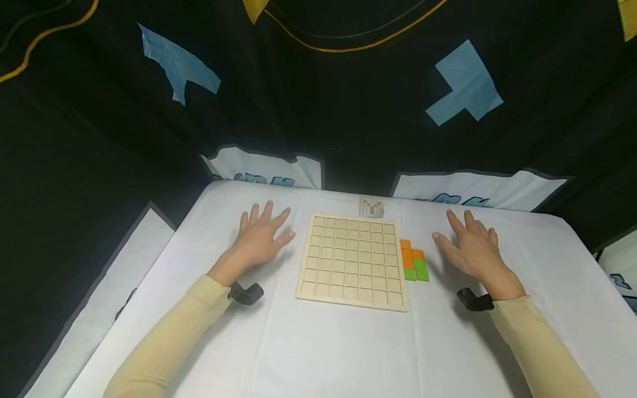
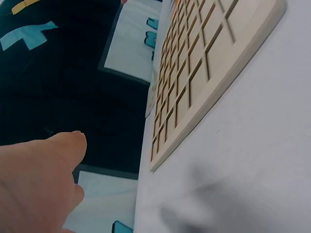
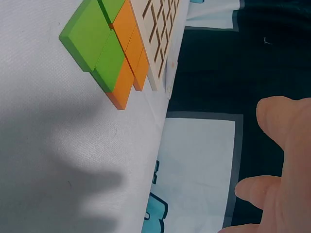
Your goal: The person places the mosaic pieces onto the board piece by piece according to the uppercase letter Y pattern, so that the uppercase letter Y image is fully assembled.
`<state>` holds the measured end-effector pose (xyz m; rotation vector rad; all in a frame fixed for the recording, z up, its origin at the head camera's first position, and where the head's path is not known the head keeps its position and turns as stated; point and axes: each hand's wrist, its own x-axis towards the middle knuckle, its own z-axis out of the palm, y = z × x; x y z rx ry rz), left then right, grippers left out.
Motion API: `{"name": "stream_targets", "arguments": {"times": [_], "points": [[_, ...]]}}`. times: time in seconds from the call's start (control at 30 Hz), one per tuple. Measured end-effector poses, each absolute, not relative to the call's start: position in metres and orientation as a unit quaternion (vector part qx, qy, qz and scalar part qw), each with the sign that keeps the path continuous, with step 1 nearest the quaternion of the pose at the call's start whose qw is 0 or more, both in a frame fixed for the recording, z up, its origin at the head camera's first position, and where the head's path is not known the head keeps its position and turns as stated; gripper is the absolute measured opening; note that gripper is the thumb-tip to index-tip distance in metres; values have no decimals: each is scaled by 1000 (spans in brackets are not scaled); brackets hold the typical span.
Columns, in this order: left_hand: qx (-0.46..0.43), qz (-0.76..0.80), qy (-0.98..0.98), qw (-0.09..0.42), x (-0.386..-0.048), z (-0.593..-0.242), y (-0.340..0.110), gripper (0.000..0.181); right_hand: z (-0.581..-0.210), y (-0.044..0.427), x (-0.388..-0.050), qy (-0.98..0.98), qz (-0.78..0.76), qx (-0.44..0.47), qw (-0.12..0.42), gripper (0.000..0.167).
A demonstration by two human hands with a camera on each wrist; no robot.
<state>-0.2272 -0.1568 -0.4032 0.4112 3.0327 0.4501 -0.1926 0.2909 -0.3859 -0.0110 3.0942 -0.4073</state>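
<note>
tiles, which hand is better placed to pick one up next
Probably the right hand: it is open, empty and on the tiles' side of the board, while the left hand is on the far side from them.

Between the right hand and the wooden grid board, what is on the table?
Orange tiles and green tiles lie beside the grid board, then white cloth toward the right hand; the head view shows this.

Bare L hand (image 1: 256, 240) hung palm-down, fingers fanned fwd, thumb pointing inward. Bare R hand (image 1: 473, 249), also palm-down, had fingers apart & thumb inward. L arm in tan fabric sleeve (image 1: 169, 337) & R arm in tan fabric sleeve (image 1: 542, 342) reached fwd, well apart.
</note>
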Motion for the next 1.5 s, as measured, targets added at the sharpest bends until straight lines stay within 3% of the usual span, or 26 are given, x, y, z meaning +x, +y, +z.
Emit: {"name": "stream_targets", "arguments": {"times": [0.4,1.5], "points": [[167,156,973,12,-214,-416,-141,66,-387,290,-194,991,-133,-2,14,83],[180,183,964,73,-192,-450,-140,65,-396,289,-190,990,-142,0,20,81]]}}
